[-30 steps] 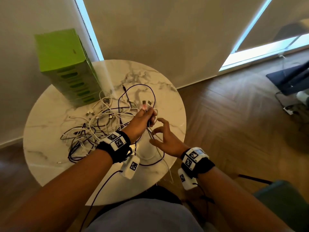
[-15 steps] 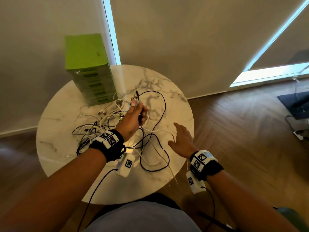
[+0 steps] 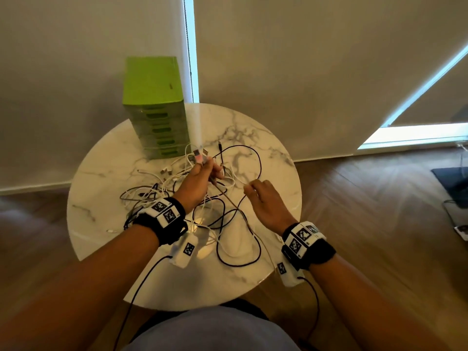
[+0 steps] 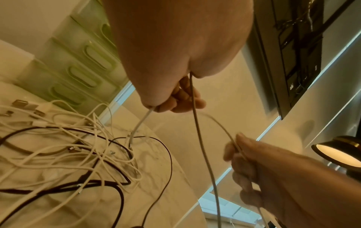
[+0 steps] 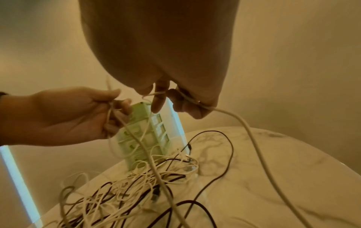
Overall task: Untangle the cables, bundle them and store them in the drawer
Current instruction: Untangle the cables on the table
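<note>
A tangle of white and black cables [image 3: 154, 190] lies on the round marble table [image 3: 268, 158], in front of a green drawer unit [image 3: 155, 115] whose drawers are all closed. My left hand [image 3: 201, 171] is raised over the tangle. It grips a white cable [image 4: 203, 154] near its plug ends, which stick up above the fingers. My right hand [image 3: 255, 190] is to the right of it and pinches the same cable [image 5: 254, 138] between thumb and fingers. The cable runs taut between both hands and trails down toward the table's near edge. A long black cable [image 3: 253, 158] loops on the far right of the table.
The table stands against a pale wall with window blinds. Wooden floor lies to the right, with a dark mat [image 3: 453, 181] at the far right. The left wrist view shows a lit lamp [image 4: 339, 152] behind my right hand. My lap is below the near table edge.
My left hand lifted the plug ends up and toward the drawer unit. My right hand went from open above the table to pinching the white cable. The head view shifted.
</note>
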`<state>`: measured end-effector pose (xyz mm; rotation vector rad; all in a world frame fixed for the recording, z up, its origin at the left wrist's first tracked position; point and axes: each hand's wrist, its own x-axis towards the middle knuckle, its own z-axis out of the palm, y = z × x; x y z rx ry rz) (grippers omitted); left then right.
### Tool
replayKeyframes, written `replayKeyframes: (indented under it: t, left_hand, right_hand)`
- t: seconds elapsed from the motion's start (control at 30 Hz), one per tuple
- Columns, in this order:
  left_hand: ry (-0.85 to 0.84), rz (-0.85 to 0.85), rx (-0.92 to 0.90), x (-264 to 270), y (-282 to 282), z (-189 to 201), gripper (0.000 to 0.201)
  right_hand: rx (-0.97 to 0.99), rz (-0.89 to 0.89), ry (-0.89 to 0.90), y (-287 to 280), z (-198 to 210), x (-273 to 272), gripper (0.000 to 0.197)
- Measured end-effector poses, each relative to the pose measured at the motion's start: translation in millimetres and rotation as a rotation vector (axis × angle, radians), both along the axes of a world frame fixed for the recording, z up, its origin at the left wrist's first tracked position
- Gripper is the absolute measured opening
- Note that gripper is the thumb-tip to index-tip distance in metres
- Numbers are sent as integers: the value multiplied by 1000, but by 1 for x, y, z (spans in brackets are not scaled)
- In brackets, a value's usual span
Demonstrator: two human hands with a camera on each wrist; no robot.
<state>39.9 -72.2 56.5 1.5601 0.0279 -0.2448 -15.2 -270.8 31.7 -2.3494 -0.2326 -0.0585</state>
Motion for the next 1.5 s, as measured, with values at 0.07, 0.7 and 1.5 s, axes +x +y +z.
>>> replayKeyframes:
  t: [0.07, 0.7, 1.5]
  left_hand:
    - [25, 26, -38, 1, 7, 2, 38]
    - [307, -173, -659, 23, 33, 30, 14]
    - [261, 28, 64, 69, 20, -37, 19]
  right_hand:
    - [-20, -53, 151, -20, -8, 2, 30]
    - [407, 413, 908, 48, 27, 20, 29]
    - [-277, -210, 756, 4, -110, 177, 45]
